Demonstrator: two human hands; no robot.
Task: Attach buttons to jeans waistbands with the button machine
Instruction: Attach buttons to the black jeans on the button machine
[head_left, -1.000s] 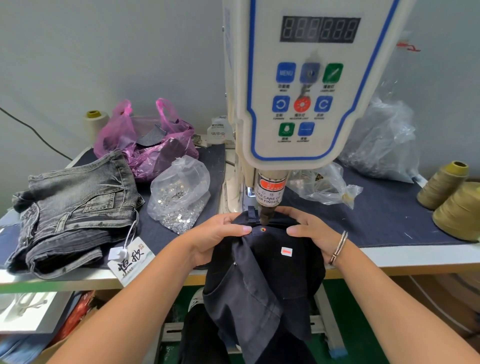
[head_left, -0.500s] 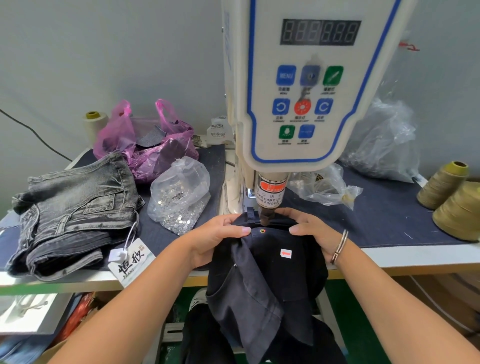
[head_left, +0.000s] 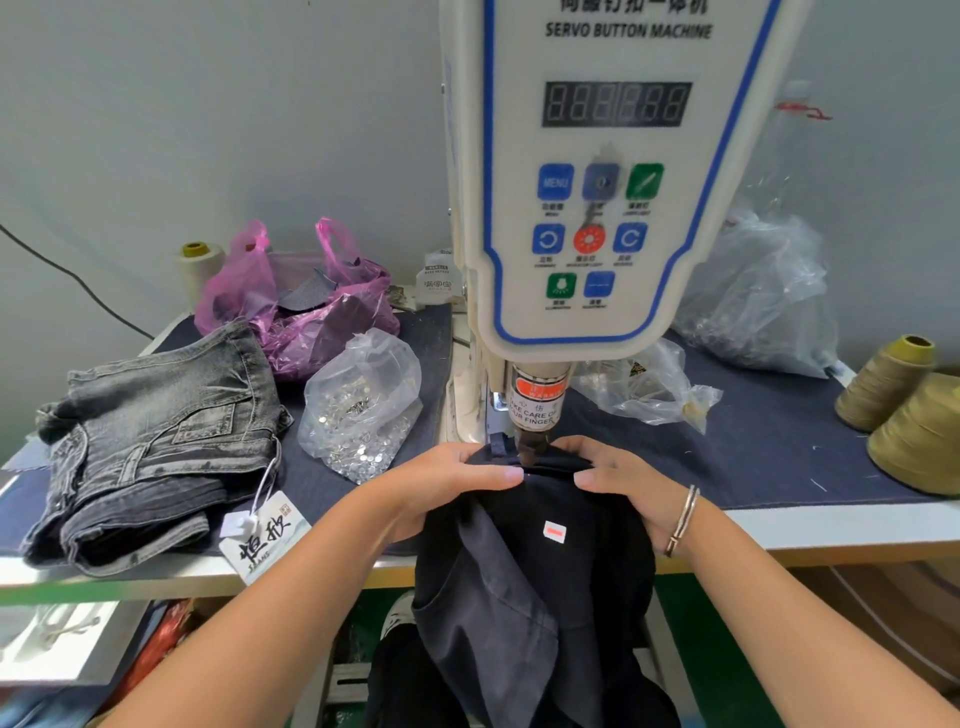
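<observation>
The white servo button machine (head_left: 587, 176) stands in the middle, its punch head (head_left: 534, 441) pressed down on the waistband of dark navy jeans (head_left: 524, 582). My left hand (head_left: 441, 483) grips the waistband just left of the punch, thumb on top. Just right of the punch, my right hand (head_left: 623, 483) holds the same waistband; it wears a bracelet. The rest of the jeans hangs over the table's front edge. A clear bag of silver buttons (head_left: 363, 415) lies left of the machine.
Folded grey jeans (head_left: 150, 436) with a paper tag lie at the left. A pink plastic bag (head_left: 296, 306) sits behind them. Clear bags (head_left: 758, 296) lie right of the machine, and olive thread cones (head_left: 904, 410) stand at the far right.
The waistband has slid further under the punch, so the small eyelet seen in front of it is now hidden. Both hands stay on the fabric.
</observation>
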